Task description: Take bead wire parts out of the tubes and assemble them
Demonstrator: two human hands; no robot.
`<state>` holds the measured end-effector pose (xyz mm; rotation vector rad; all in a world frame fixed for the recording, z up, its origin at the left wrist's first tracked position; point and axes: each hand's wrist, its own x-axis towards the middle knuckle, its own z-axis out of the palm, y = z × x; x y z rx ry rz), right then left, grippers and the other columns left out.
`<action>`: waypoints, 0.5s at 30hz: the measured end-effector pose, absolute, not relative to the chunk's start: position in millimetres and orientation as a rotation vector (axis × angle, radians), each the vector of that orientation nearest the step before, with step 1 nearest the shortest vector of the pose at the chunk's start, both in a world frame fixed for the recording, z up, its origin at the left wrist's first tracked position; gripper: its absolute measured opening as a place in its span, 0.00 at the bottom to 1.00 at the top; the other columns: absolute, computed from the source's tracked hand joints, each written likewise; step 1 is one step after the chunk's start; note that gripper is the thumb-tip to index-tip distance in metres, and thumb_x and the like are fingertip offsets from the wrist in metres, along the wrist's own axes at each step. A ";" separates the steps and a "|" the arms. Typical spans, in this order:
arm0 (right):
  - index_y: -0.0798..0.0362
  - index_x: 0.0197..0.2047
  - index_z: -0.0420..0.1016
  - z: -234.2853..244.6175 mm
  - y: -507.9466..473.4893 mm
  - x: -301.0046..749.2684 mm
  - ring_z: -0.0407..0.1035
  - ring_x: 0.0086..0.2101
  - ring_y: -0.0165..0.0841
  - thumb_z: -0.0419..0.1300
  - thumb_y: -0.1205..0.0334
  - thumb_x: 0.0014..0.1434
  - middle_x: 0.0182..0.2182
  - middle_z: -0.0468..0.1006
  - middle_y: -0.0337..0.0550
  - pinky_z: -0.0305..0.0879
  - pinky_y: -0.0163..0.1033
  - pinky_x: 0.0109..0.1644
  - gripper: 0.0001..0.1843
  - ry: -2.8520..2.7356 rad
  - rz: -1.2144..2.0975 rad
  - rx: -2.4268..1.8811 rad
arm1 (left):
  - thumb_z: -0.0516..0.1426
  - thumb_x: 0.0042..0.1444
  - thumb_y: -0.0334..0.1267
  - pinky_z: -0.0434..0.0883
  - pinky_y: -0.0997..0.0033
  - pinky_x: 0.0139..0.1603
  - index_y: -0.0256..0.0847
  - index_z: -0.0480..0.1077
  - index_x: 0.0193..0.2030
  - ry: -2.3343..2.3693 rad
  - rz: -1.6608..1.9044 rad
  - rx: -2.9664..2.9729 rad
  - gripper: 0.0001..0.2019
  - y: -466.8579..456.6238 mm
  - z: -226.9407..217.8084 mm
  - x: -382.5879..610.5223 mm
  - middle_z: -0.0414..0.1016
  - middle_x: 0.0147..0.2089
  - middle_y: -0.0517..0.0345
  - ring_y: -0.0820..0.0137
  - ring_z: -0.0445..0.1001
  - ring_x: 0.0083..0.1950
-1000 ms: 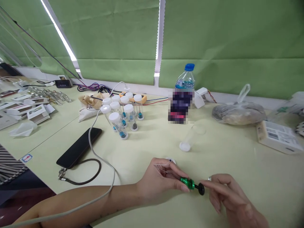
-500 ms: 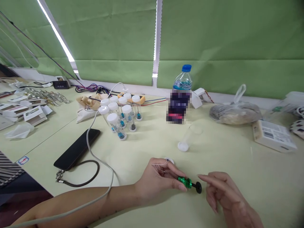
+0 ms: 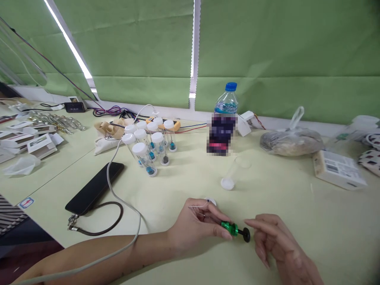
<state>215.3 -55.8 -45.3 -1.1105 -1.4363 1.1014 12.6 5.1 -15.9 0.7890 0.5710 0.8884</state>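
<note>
My left hand (image 3: 197,225) rests on the pale table (image 3: 184,178) and pinches a small green tool (image 3: 230,228) with a thin metal needle running back past the thumb. At the tool's right tip sits a black round knob (image 3: 246,234). My right hand (image 3: 276,241) lies just right of the knob, its fingers curled and loosely apart, the fingertips at or nearly at the knob; I cannot tell if they touch it. A small white cap (image 3: 211,201) lies behind my left hand.
A cluster of several white-capped vials (image 3: 150,144) stands at centre left, a clear open tube (image 3: 234,172) lies beyond my hands. A black phone (image 3: 95,188) with a white cable and wrist strap lies left. Water bottle (image 3: 224,118), plastic bag (image 3: 291,140) and white box (image 3: 338,168) stand behind.
My right hand let go of the black knob and drew back slightly, then came near it again. The left hand keeps holding the green tool. The view shifted a little.
</note>
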 end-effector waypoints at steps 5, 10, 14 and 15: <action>0.42 0.52 0.71 -43.6 -57.5 215.6 0.61 0.25 0.29 0.37 0.39 0.64 0.40 0.59 0.43 0.59 0.37 0.22 0.30 -1.441 1.101 -1.128 | 0.70 0.35 0.24 0.76 0.75 0.35 0.32 0.78 0.29 0.588 0.876 0.797 0.12 5.7 -16.2 12.3 0.81 0.31 0.52 0.71 0.79 0.31; 0.43 0.52 0.72 -44.6 -59.7 216.1 0.61 0.25 0.30 0.38 0.39 0.63 0.37 0.61 0.43 0.59 0.37 0.23 0.29 -1.461 1.109 -1.115 | 0.70 0.34 0.24 0.76 0.74 0.36 0.32 0.77 0.29 0.575 0.871 0.785 0.12 4.9 -16.3 12.3 0.81 0.31 0.51 0.70 0.79 0.31; 0.43 0.49 0.74 -38.8 -58.1 209.8 0.60 0.22 0.28 0.42 0.34 0.59 0.39 0.60 0.43 0.57 0.36 0.19 0.31 -1.348 1.116 -1.135 | 0.70 0.34 0.24 0.76 0.74 0.36 0.32 0.77 0.29 0.573 0.878 0.777 0.12 4.5 -16.8 12.5 0.81 0.31 0.51 0.70 0.79 0.31; 0.44 0.48 0.75 -36.9 -57.6 208.4 0.60 0.22 0.28 0.42 0.33 0.59 0.39 0.60 0.43 0.56 0.36 0.18 0.32 -1.337 1.119 -1.143 | 0.70 0.34 0.25 0.76 0.73 0.36 0.32 0.77 0.29 0.571 0.879 0.776 0.12 4.6 -17.0 12.6 0.81 0.31 0.52 0.70 0.79 0.31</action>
